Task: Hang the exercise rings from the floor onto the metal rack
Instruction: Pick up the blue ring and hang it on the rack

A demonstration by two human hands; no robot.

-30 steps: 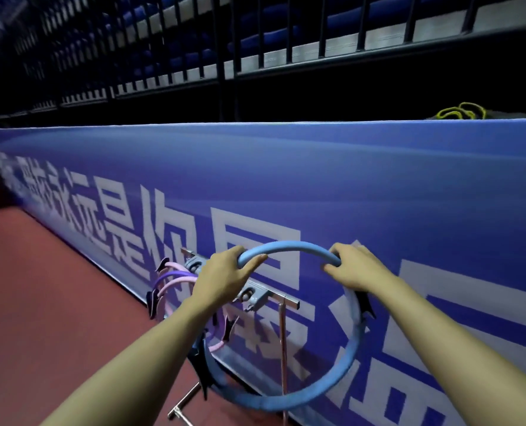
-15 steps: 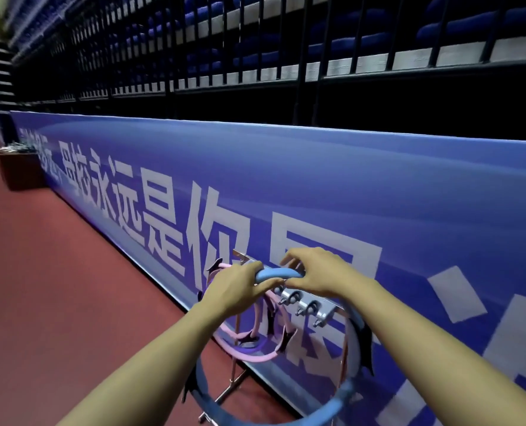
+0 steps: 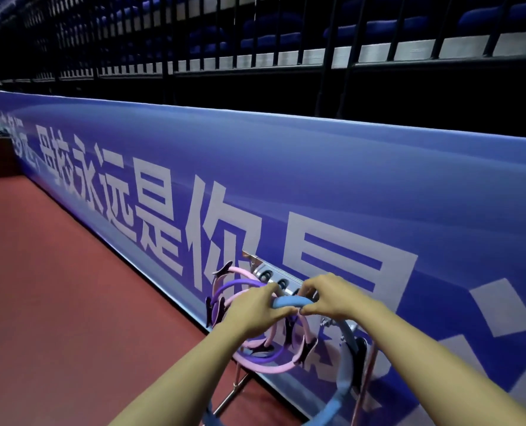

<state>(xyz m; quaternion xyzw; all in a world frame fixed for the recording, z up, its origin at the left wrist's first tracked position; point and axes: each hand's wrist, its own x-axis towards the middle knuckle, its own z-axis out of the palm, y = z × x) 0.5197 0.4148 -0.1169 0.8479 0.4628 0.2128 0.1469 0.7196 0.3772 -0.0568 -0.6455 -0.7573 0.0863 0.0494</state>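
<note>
Single view only, head-worn wide-angle, so no second camera to overlap with. It looks forward and down from the person's standing height, angled obliquely along the blue banner wall point(image 3: 317, 167), which runs from far upper left to near lower right. Strong barrel distortion: the banner's top edge bows. Nearest things sit at bottom centre: both forearms enter from the bottom edge, left hand point(image 3: 252, 312) and right hand point(image 3: 329, 298) meeting at arm's reach over the metal rack point(image 3: 274, 276). Red floor point(image 3: 71, 302) fills the lower left. Railings and blue seats point(image 3: 378, 29) cross the top, farther off and dark. Far left corner is blurred.
</note>
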